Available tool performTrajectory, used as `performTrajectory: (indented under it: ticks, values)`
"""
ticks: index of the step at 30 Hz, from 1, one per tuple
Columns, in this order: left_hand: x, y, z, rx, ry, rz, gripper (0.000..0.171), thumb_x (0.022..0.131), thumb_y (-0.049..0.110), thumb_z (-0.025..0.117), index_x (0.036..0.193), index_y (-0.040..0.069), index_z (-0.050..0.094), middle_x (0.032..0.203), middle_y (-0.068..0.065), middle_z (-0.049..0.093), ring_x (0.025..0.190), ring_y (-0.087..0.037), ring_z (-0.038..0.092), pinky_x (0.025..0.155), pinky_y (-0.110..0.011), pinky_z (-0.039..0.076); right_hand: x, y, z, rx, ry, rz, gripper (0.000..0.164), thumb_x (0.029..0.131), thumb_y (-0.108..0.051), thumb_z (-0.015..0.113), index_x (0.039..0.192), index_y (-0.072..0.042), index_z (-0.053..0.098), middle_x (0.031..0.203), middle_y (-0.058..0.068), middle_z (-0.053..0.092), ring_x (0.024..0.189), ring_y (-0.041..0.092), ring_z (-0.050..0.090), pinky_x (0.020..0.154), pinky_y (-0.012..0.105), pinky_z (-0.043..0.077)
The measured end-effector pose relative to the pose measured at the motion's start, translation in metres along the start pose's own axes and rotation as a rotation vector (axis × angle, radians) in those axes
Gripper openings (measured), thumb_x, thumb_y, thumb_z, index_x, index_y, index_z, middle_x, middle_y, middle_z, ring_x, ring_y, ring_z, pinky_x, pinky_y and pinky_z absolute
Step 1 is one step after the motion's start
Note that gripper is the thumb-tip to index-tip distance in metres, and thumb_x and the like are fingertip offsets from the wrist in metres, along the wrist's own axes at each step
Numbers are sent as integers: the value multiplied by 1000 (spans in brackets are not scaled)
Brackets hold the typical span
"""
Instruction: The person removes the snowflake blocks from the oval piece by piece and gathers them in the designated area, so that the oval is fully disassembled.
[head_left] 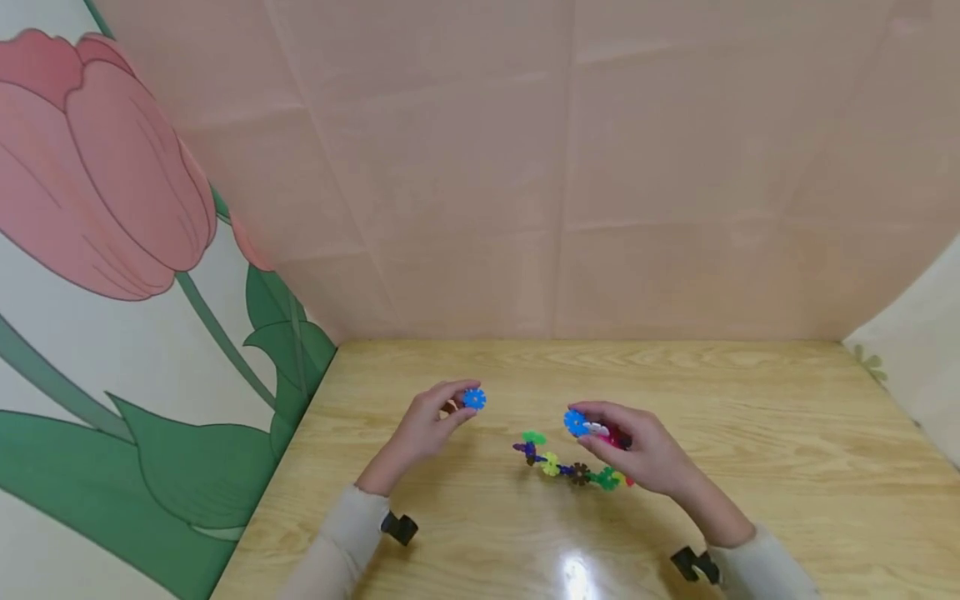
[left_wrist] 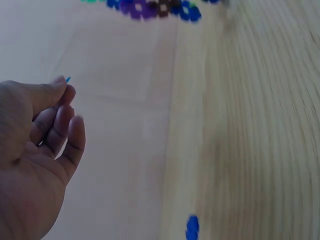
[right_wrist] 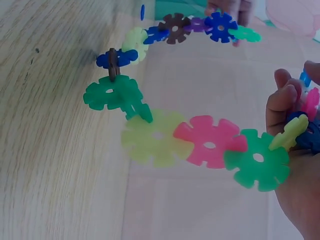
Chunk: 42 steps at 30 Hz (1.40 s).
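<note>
My left hand (head_left: 427, 427) pinches a single blue snowflake disc (head_left: 475, 399) between thumb and fingertips. In the left wrist view only a thin edge of that disc (left_wrist: 68, 79) shows past the thumb. My right hand (head_left: 643, 443) grips one end of a chain of interlocked snowflake discs (head_left: 580, 474), with a blue disc (head_left: 575, 422) and a white disc (head_left: 597, 429) out at its fingertips. From that hand the chain loops down and leftward through green, pink, yellow, brown, blue and purple discs. A light green disc (head_left: 534, 437) forms its far end. The palm hides part of the held end.
A wooden table (head_left: 810, 433) lies beneath both hands. Behind it hangs a pink cloth (head_left: 480, 167), and a tulip-patterned panel (head_left: 187, 467) borders the left side. A small blue piece (left_wrist: 192, 228) appears low in the left wrist view.
</note>
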<state>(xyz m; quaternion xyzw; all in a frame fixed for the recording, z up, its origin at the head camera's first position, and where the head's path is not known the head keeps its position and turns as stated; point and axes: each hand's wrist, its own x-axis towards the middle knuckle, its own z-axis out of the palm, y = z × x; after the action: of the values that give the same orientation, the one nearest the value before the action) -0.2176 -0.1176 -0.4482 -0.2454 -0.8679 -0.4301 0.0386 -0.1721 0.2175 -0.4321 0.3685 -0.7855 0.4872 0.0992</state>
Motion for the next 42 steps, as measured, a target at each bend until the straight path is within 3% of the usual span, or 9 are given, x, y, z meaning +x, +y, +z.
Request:
performTrajectory:
  ticks: [7,16,23,34,42]
  values:
    - [-6,-37,-15,16,59,-124,37,95,17,71,132,17,66,98,5,62,88,-12,60,80,-30,55,1,0,0,4,37,12,36,89,9,70,124,1,67,89,5,72,61,1,52,47,20,46]
    - [-11,-83,-29,44,116,-266,36,95,18,72,130,11,68,93,0,60,86,-17,57,73,-28,51,3,1,3,-59,79,29,37,89,6,72,124,-3,68,102,7,74,73,3,60,54,22,51]
    - [-17,-112,-35,68,137,-331,39,95,18,73,131,6,67,94,-2,62,86,-17,56,76,-29,49,2,2,3,-54,90,36,39,90,8,69,127,-2,66,95,6,71,65,3,53,51,22,46]
    - [-19,-126,-36,121,93,-407,34,93,15,74,125,4,69,97,-4,66,88,-18,58,81,-34,49,3,-1,2,-34,76,45,36,92,7,68,126,-4,67,97,7,73,59,3,50,47,22,44]
    - [-16,-131,-35,189,67,-418,34,94,14,73,125,2,68,97,-6,60,88,-19,55,81,-35,49,2,1,1,-47,111,106,30,95,0,68,123,-10,70,77,-8,64,52,3,45,43,23,41]
